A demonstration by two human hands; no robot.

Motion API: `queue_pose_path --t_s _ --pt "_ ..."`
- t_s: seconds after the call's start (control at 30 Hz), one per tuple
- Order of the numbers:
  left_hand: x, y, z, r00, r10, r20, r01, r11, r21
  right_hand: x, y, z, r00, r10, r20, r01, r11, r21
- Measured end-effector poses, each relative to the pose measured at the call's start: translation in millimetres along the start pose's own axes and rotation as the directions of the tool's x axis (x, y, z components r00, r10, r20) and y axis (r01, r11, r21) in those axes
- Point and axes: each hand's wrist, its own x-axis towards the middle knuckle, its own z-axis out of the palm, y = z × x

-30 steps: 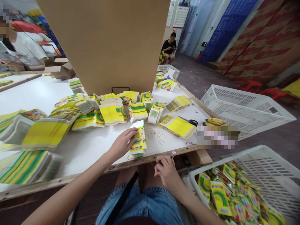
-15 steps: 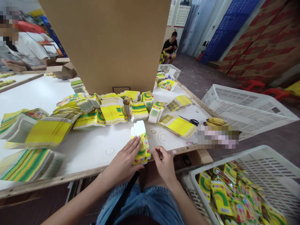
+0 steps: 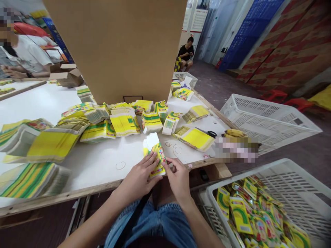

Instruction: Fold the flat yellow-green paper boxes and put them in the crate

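Observation:
A small yellow printed carton (image 3: 156, 147) with white end flaps sits at the front edge of the white table (image 3: 103, 162). My left hand (image 3: 142, 172) lies across it, fingers over its top face and thumb along the near edge, holding it. From the other side my right hand (image 3: 177, 174) pinches the carton's right edge between thumb and curled fingers. Beyond the hands are a stack of flat yellow cartons (image 3: 124, 122) and an upright bundle of cartons (image 3: 151, 121). Whether anything is inside the carton is hidden.
A tall brown cardboard box (image 3: 116, 48) stands behind the stacks. Scissors (image 3: 210, 133) and bananas (image 3: 234, 133) lie at the right. A white crate (image 3: 287, 165) holds many yellow packets, and another white crate (image 3: 274, 106) stands beyond. A co-worker (image 3: 33, 51) sits at far left.
My right hand has moved left and slightly up, from beside the carton onto its right edge. My left hand stays on the carton, its thumb now nearer the near edge.

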Motion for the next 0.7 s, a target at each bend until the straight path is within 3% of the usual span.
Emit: queue_pose_path --t_s 0.1,0.17,0.3,0.33,0.4,0.43,0.47,0.5,0.57,0.6,0.7 --pt "2.8 2.6 -0.9 0.995 0.018 -0.103 -0.022 0.999 -0.031 4.7 -3.4 0.6 0.999 0.036 -0.027 -0.034 0.997 0.074" --pt "3.8 3.0 4.6 0.972 0.072 -0.225 -0.079 0.997 -0.024 8.4 -5.1 1.6 0.992 0.125 0.010 -0.124 0.968 0.220" --pt "2.5 9.3 15.8 0.903 0.199 -0.381 -0.248 0.965 -0.082 12.3 -8.8 -3.0 0.963 0.206 0.173 -0.269 0.758 0.595" --pt "1.8 13.1 16.6 0.892 0.167 -0.420 -0.252 0.955 -0.154 10.8 -10.3 -6.7 0.959 0.217 0.182 -0.284 0.703 0.652" --pt "0.4 23.2 16.0 0.868 -0.041 -0.495 -0.195 0.888 -0.416 3.1 -13.9 -15.8 0.949 0.258 0.180 -0.305 0.612 0.729" --pt "0.0 29.0 15.0 0.851 -0.210 -0.482 -0.145 0.787 -0.599 -3.0 -15.6 -20.3 0.942 0.278 0.187 -0.319 0.572 0.756" --pt "-0.1 34.9 14.1 0.841 -0.360 -0.403 -0.108 0.619 -0.778 -10.3 -17.0 -24.2 0.933 0.292 0.208 -0.340 0.534 0.774" --pt "0.1 40.5 13.6 0.861 -0.431 -0.272 -0.078 0.416 -0.906 -18.3 -18.0 -27.0 0.923 0.300 0.243 -0.369 0.501 0.783" --pt "1.0 50.0 14.0 0.915 -0.403 0.024 0.041 0.034 -0.999 -34.5 -18.0 -29.3 0.897 0.298 0.326 -0.434 0.462 0.773" --pt "1.5 53.8 15.0 0.930 -0.341 0.137 0.109 -0.100 -0.989 -41.9 -16.9 -29.2 0.884 0.294 0.362 -0.463 0.459 0.758" --pt "1.9 61.4 19.3 0.934 -0.217 0.284 0.213 -0.301 -0.929 -57.0 -10.6 -28.2 0.872 0.306 0.381 -0.489 0.522 0.699"
